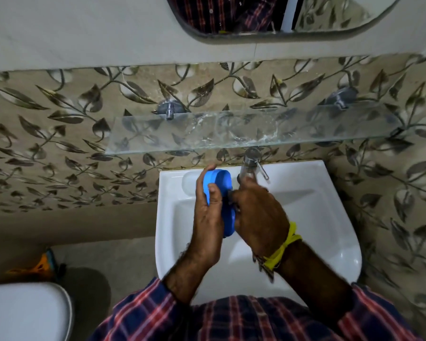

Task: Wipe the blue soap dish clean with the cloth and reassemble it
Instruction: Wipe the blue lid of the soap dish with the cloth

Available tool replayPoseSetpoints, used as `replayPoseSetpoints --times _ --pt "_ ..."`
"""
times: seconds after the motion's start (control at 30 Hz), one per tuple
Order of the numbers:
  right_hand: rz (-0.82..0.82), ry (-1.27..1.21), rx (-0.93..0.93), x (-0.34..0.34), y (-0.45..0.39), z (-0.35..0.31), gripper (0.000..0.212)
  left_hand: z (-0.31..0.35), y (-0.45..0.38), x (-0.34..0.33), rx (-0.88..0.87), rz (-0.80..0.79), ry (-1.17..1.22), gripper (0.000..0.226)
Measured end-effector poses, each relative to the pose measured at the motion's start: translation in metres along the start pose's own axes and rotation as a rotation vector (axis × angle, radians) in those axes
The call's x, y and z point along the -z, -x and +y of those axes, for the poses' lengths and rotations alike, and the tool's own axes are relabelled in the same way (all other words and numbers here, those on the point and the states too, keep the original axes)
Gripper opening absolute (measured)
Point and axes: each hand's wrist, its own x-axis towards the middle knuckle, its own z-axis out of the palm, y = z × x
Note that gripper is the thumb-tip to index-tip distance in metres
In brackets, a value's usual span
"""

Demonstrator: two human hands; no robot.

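Note:
The blue soap dish (221, 185) is held on edge above the white basin (330, 217). My left hand (208, 217) grips it from the left, thumb across its face and fingertips over its top rim. My right hand (258, 212) is curled against the dish's right side. A small dark bit, possibly the cloth (231, 194), shows at its fingertips; the rest is hidden by the hand. A second blue piece (229, 222) shows low between the two hands.
A chrome tap (251, 163) stands just behind my right hand. A wet glass shelf (231, 131) juts from the leaf-patterned wall above the basin. A mirror (280, 16) hangs higher up. A toilet lid (22, 313) is at the lower left.

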Motion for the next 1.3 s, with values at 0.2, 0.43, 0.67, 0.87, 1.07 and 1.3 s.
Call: replayPoseSetpoints --times 0.2,0.43,0.67,0.87,1.07,1.3 --pt "0.157 -0.279 -0.133 0.008 0.015 0.019 0.031 0.001 -0.017 0.014 0.126 0.03 0.133 0.047" --pt "0.326 0.068 0.069 0.018 -0.01 0.002 0.028 -0.007 -0.015 0.0 0.142 -0.117 0.23 0.05" --pt "0.027 0.099 0.069 -0.001 -0.003 0.018 0.05 -0.008 -0.015 0.008 0.092 -0.078 0.109 0.047" --pt "-0.111 0.085 0.086 -0.015 0.009 0.022 0.034 -0.011 -0.015 0.003 0.056 -0.115 0.003 0.046" --pt "-0.225 -0.317 0.006 0.003 0.014 0.062 0.031 0.002 -0.035 0.01 -0.044 -0.038 -0.018 0.048" --pt "0.192 -0.193 0.242 -0.009 0.005 0.036 0.03 -0.003 -0.024 -0.004 0.011 -0.054 -0.056 0.063"
